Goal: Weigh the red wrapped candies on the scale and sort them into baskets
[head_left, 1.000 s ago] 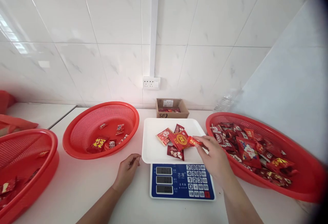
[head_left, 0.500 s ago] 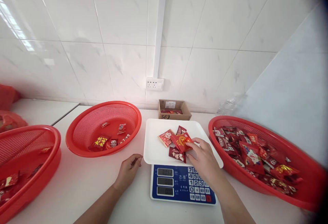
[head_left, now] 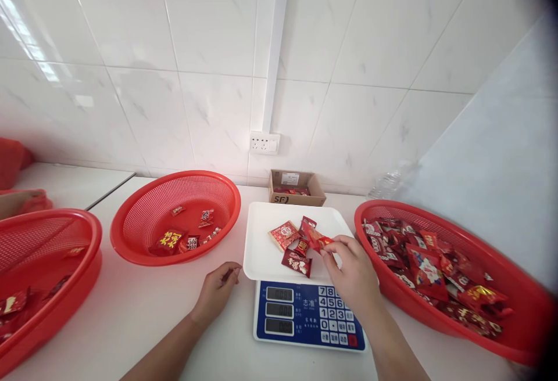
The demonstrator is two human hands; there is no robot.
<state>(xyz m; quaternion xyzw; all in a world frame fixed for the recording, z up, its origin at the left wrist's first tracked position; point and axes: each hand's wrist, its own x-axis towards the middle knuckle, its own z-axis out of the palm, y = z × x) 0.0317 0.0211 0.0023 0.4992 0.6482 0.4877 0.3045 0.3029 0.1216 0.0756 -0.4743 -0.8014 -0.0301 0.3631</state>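
Observation:
My right hand [head_left: 351, 262] pinches a red snack packet [head_left: 316, 238] by its near end, tilted over the white tray of the scale [head_left: 261, 265]. Beneath and around it lie several small packets: a patterned red one [head_left: 283, 234], a dark red one [head_left: 297, 263] and others partly covered. Below the tray, the blue panel [head_left: 310, 311] carries three displays and a keypad; the digits are too faint to read surely. My left hand [head_left: 218, 290] rests on the table left of the scale, its fingers curled in with nothing visible in them.
At right, a red basket [head_left: 379, 305] holds many packets. Two more red baskets [head_left: 131, 255] [head_left: 93, 253] with fewer packets stand at left. Behind the scale is a small cardboard box [head_left: 316, 196] by the tiled wall. Another person's arm [head_left: 11, 204] shows at far left.
My right hand has lifted the red packet off the pile and tilted it, uncovering a small packet beneath. The dark red packet has shifted slightly left. My left hand has stayed put.

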